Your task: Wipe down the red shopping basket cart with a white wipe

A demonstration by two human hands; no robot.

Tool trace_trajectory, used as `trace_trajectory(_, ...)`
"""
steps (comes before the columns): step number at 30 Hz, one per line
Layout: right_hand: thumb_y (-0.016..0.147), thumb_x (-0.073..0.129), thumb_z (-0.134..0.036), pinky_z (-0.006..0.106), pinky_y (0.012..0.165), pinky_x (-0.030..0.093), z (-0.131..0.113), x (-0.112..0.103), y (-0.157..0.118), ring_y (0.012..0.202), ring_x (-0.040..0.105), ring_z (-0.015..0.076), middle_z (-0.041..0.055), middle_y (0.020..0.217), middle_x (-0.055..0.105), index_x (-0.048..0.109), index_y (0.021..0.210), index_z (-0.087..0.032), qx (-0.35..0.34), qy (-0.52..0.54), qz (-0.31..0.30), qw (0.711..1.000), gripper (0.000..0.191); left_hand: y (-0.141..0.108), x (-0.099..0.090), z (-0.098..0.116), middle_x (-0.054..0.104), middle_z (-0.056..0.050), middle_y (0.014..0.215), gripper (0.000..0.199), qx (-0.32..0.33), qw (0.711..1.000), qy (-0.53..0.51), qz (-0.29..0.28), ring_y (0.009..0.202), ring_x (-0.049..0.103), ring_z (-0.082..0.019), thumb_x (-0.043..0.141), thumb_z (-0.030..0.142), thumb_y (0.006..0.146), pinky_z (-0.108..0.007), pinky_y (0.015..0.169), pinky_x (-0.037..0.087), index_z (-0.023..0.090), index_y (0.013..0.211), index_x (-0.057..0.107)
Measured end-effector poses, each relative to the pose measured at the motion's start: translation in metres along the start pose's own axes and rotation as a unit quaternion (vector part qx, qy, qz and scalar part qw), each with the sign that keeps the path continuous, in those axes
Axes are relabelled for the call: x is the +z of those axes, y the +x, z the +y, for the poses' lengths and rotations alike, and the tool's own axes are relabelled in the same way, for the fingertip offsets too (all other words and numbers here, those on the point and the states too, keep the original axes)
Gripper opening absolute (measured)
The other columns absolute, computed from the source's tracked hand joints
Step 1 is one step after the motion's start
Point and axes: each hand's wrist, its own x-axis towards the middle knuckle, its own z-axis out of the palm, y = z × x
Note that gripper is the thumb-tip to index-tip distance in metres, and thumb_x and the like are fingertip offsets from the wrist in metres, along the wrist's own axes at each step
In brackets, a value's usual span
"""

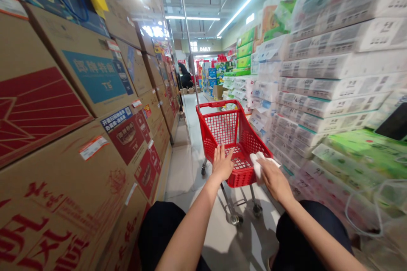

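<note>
A red plastic shopping cart (245, 177) with grid sides stands on wheels between my knees and the aisle, its handle at the far end. My left hand (222, 164) lies at the near left rim of the basket, fingers stretched out and apart, with nothing in it. At the near right corner, my right hand (274, 178) presses a white cloth (258, 166) against the rim. Its fingers are partly hidden by the cloth. The basket holds nothing that I can see.
Stacked cardboard cartons (60, 169) wall the left side. On the right rise piles of wrapped white tissue packs (337, 80), with green packs (362, 148) lower down. A black phone-like object (394, 123) lies on these. Farther down the aisle, a person in dark clothes (185, 77) is low by the left side.
</note>
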Motion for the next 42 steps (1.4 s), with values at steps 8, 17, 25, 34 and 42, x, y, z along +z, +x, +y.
trace_trajectory(8, 0.096, 0.058, -0.041, 0.053, 0.114, 0.045, -0.076, 0.012, 0.015, 0.132, 0.055, 0.0332, 0.0162, 0.139, 0.061, 0.05, 0.146, -0.02, -0.04, 0.035, -0.013, 0.999, 0.055, 0.009, -0.005, -0.005, 0.028, -0.01, 0.169, 0.066, -0.025, 0.998, 0.049, -0.01, 0.158, 0.017, -0.03, 0.046, 0.022, 0.095, -0.055, 0.13, 0.012, 0.021, 0.161, 0.036)
trace_trajectory(17, 0.095, 0.041, -0.01, 0.054, 0.12, 0.04, -0.058, 0.021, 0.019, 0.142, 0.05, 0.0265, 0.0123, 0.15, 0.056, 0.047, 0.152, -0.02, -0.101, 0.036, -0.025, 0.994, 0.058, -0.017, 0.005, 0.014, 0.034, -0.011, 0.166, 0.067, 0.025, 0.995, 0.046, 0.084, 0.158, 0.021, -0.022, 0.024, 0.053, 0.108, -0.047, 0.132, 0.004, 0.014, 0.162, 0.029)
trace_trajectory(25, 0.095, 0.037, -0.01, 0.047, 0.122, 0.038, 0.012, -0.004, 0.009, 0.152, 0.035, 0.0192, 0.0042, 0.163, 0.041, 0.04, 0.158, -0.031, -0.057, 0.07, -0.055, 0.994, 0.066, -0.016, -0.005, 0.005, 0.026, -0.001, 0.17, 0.056, 0.104, 0.991, 0.053, 0.059, 0.159, 0.016, -0.017, 0.033, 0.051, 0.108, -0.046, 0.132, 0.005, 0.033, 0.161, 0.032)
trace_trajectory(34, 0.09, 0.047, -0.012, 0.053, 0.118, 0.044, -0.016, -0.004, 0.006, 0.14, 0.051, 0.0272, 0.0099, 0.144, 0.062, 0.056, 0.145, -0.022, -0.038, 0.057, -0.007, 0.998, 0.057, -0.018, -0.008, -0.004, 0.022, 0.0, 0.171, 0.054, 0.144, 0.985, 0.056, 0.081, 0.159, 0.016, -0.018, 0.039, 0.044, 0.107, -0.048, 0.131, 0.006, 0.035, 0.16, 0.033)
trace_trajectory(42, 0.088, 0.049, -0.008, 0.051, 0.117, 0.046, -0.064, -0.006, 0.011, 0.139, 0.053, 0.0266, 0.0088, 0.146, 0.061, 0.048, 0.153, -0.023, -0.121, 0.097, -0.032, 0.987, 0.067, -0.016, -0.024, -0.065, 0.016, -0.003, 0.172, 0.063, 0.09, 0.991, 0.077, 0.06, 0.16, 0.012, -0.021, 0.044, 0.049, 0.106, -0.054, 0.131, 0.002, 0.032, 0.163, 0.025)
